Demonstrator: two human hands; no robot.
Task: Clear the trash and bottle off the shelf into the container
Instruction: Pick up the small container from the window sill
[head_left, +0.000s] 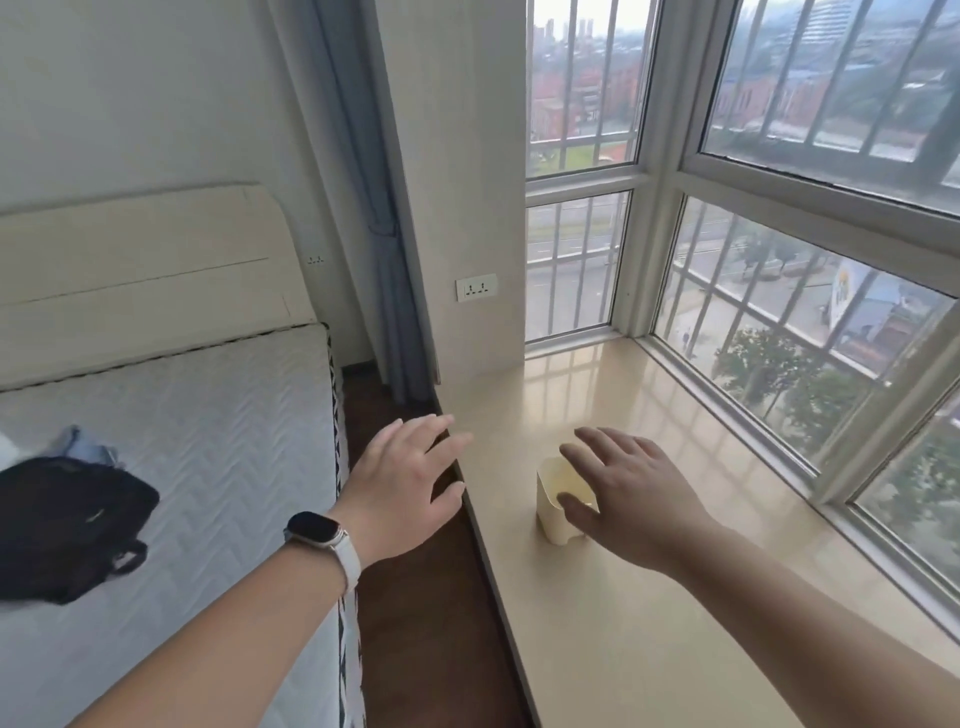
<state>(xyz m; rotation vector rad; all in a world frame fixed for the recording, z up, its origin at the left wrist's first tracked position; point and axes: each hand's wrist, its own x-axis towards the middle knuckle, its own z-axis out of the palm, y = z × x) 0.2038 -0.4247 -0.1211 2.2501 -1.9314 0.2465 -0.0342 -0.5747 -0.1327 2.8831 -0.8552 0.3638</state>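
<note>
A small cream plastic container (556, 506) stands upright on the glossy beige window shelf (649, 639), near its left edge. My right hand (626, 493) hovers over the container's right side, fingers spread and straight, thumb by its rim; I cannot tell if it touches. My left hand (405, 480), a white-strapped watch on the wrist, is spread flat above the shelf's left edge and the dark floor. No bottle or trash shows in view.
A bed with a white quilted mattress (182, 457) lies to the left, a black bag (67, 535) on it. A narrow strip of dark floor (415, 613) runs between bed and shelf. Barred windows (779, 312) wall the shelf's far and right sides.
</note>
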